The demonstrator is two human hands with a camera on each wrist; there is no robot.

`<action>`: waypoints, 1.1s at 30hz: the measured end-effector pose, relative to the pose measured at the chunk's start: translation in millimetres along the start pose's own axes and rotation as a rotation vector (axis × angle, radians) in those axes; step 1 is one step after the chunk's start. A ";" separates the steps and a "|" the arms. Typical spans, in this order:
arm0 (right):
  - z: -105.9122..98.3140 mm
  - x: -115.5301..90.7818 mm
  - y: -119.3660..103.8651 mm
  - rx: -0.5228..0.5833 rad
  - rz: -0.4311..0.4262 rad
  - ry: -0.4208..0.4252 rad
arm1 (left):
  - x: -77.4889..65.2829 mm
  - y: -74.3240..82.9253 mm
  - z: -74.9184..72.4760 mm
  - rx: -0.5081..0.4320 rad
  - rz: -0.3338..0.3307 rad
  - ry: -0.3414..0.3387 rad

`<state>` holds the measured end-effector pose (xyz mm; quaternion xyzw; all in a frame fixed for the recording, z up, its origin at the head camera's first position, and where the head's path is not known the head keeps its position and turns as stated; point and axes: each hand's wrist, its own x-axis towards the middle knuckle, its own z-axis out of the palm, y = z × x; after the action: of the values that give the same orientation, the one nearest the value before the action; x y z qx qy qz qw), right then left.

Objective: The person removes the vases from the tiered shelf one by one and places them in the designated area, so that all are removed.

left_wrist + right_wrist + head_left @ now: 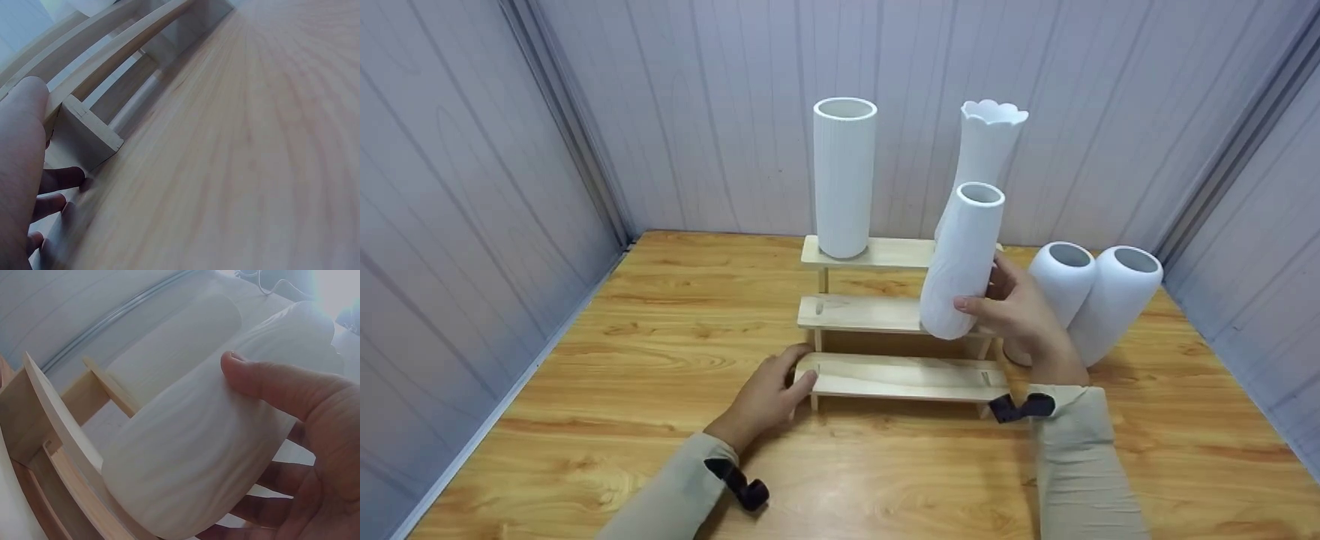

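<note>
My right hand (1030, 322) grips a white ribbed vase (960, 262) low on its body, thumb in front and fingers round the far side. The vase leans slightly, its base at the right part of the middle step (870, 313) of a wooden three-tier stand; in the right wrist view its wavy surface (174, 455) shows, but whether it touches the step I cannot tell. At the left end of the lowest step (900, 377), my left hand (765, 390) holds the stand, thumb at the front and fingers beyond the end.
On the top step (900, 253) stand a tall cylindrical vase (845, 180) at left and a scallop-rimmed vase (988, 146) at right, partly hidden. Two white vases (1065, 277) stand on the wooden table (675, 315) right of the stand, close to my right forearm. Panel walls enclose the table.
</note>
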<state>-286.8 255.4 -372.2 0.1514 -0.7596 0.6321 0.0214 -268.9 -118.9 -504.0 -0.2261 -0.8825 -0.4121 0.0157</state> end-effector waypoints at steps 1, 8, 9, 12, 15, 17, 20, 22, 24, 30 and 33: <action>-0.4 0.0 0.1 0.001 0.002 -0.002 | 0.0 0.0 0.0 0.007 -0.002 0.003; -6.2 -2.3 -1.1 -0.019 0.038 0.010 | 0.8 -0.4 0.8 0.057 0.014 0.031; -7.1 -2.8 -1.3 -0.025 0.050 0.016 | 0.9 -0.5 0.9 0.060 0.016 0.032; -8.9 -4.0 -2.3 -0.039 0.062 0.032 | 0.9 -0.5 0.8 0.061 0.014 0.036; -9.7 -4.4 -2.7 -0.057 0.057 0.050 | 0.7 -1.4 0.8 0.061 0.013 0.042; -9.8 -4.6 -3.1 -0.063 0.040 0.064 | 0.4 -1.9 0.9 0.062 0.004 0.043; -10.7 -5.3 -3.7 -0.060 0.024 0.086 | 0.4 -2.0 1.1 0.061 -0.013 0.037; -11.5 -6.2 -5.3 -0.057 0.016 0.096 | 0.5 -1.6 1.1 0.061 -0.023 0.034; -12.5 -7.4 -7.3 -0.054 0.014 0.100 | 0.7 -1.4 0.8 0.062 -0.023 0.035; -16.6 -11.6 -13.0 -0.060 -0.014 0.112 | 1.4 -1.8 0.4 0.068 -0.011 0.039; -19.7 -14.8 -14.7 -0.060 -0.018 0.126 | 0.9 -1.9 0.5 0.066 -0.009 0.038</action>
<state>-272.0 275.2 -357.6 0.1175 -0.7741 0.6170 0.0794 -270.4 -119.2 -505.5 -0.2134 -0.8962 -0.3870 0.0378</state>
